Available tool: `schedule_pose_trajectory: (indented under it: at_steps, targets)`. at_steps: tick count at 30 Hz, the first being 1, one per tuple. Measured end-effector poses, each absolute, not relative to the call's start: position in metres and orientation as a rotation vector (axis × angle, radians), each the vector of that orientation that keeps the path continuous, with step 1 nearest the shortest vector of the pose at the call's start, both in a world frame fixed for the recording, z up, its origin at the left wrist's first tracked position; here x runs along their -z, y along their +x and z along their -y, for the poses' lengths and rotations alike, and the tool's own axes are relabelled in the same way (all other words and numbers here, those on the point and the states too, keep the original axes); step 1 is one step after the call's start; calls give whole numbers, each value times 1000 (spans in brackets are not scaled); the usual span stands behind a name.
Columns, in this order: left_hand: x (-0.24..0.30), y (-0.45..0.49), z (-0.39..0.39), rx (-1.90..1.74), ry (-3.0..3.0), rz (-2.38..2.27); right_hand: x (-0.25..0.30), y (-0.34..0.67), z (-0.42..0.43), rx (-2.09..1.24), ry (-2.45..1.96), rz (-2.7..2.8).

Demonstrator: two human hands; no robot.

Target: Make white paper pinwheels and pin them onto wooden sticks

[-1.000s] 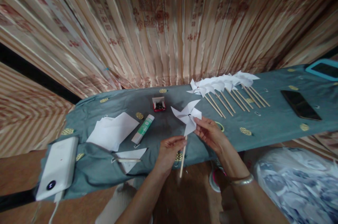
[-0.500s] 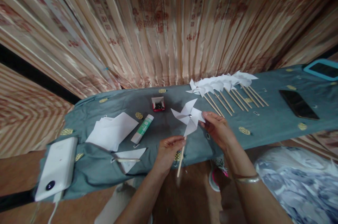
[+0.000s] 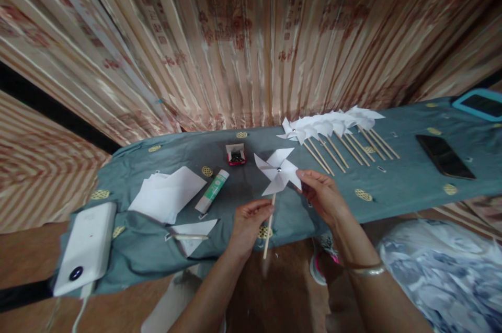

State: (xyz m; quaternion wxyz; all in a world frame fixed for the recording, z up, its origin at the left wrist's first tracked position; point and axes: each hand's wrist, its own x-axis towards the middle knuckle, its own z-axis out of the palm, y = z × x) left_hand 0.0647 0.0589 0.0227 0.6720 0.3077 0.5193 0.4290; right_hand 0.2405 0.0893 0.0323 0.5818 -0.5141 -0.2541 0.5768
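A white paper pinwheel (image 3: pixel 276 172) on a thin wooden stick is held over the table's front part. A shiny pin head sits at its centre. My left hand (image 3: pixel 251 220) is closed around the stick below the blades, thumb and fingers pinching it. At the pinwheel's right side, my right hand (image 3: pixel 322 194) pinches a blade between thumb and fingers; some fingertips are hidden behind the paper. Beyond my hands, several finished-looking pinwheels (image 3: pixel 333 125) lie overlapped in a row, their sticks pointing toward me.
The cloth-covered table (image 3: pixel 243 155) bears a small red box (image 3: pixel 236 155) of dark pins, a glue stick (image 3: pixel 212 191), white paper sheets (image 3: pixel 167 194), a pencil-like stick (image 3: pixel 190 237) on a paper piece, a white power bank (image 3: pixel 85 249) with a cable, a black phone (image 3: pixel 445 156) and a blue-framed device (image 3: pixel 479 103).
The pinwheel's blades have turned slightly clockwise. My right hand has shifted a little left and down with the blade; my left hand stays on the stick.
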Motion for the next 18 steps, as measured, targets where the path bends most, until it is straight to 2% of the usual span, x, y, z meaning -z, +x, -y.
schedule_pose_trajectory:
  at_steps: [18]
  targets:
    - [-15, 64, -63, -1026, 677, -1177, -34, 225, -84, -1497, -1186, 607]
